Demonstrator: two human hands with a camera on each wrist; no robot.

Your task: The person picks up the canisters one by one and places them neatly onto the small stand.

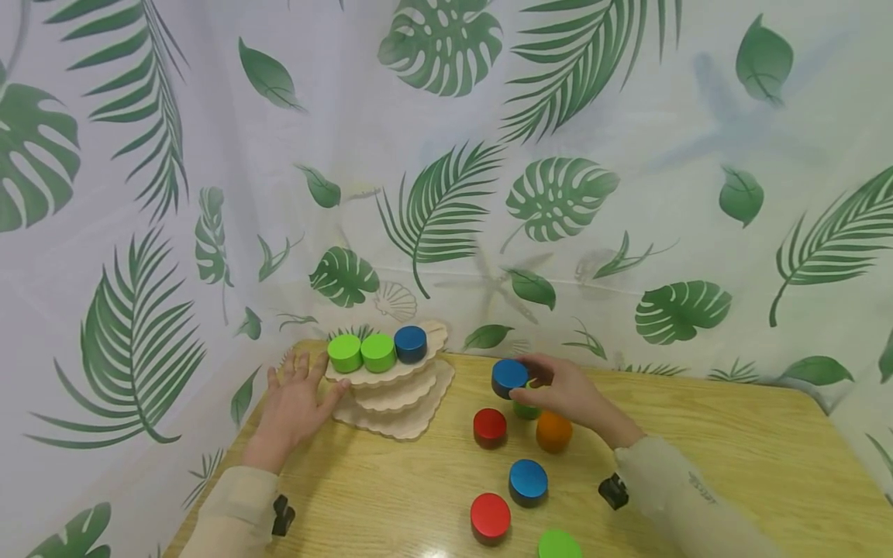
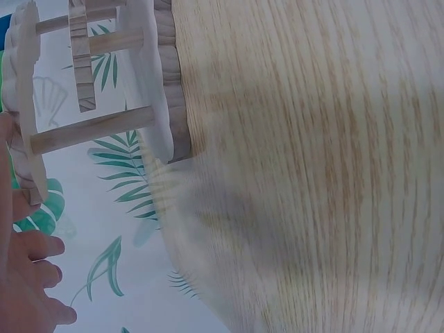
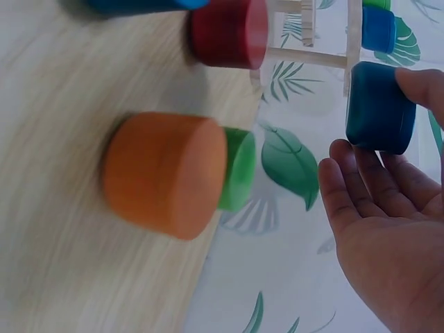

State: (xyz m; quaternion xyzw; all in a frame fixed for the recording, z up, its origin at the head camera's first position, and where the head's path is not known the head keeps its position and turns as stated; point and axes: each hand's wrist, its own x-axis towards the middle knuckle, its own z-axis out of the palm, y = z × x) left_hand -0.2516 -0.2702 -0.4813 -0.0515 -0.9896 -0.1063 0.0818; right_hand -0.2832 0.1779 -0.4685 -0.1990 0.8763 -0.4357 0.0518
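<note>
My right hand (image 1: 563,389) pinches a blue round tin (image 1: 510,378) between thumb and fingers, holding it raised above the table. In the right wrist view the held blue tin (image 3: 381,107) hangs clear of the tabletop. My left hand (image 1: 296,403) is spread at the left end of a three-tiered wooden stand (image 1: 398,395) with scalloped shelves, its thumb at the top shelf's edge. On that shelf stand two green tins (image 1: 345,353) and a blue tin (image 1: 411,344) in a row. The left wrist view shows fingers (image 2: 47,274) beside the stand's wooden struts (image 2: 94,130).
Below my right hand, a green tin (image 1: 526,409), an orange tin (image 1: 554,432) and a red tin (image 1: 490,428) stand on the wooden table (image 1: 732,465). Nearer are a blue tin (image 1: 528,482), another red tin (image 1: 491,518) and a green tin (image 1: 560,545). A leaf-patterned curtain (image 1: 446,116) hangs behind.
</note>
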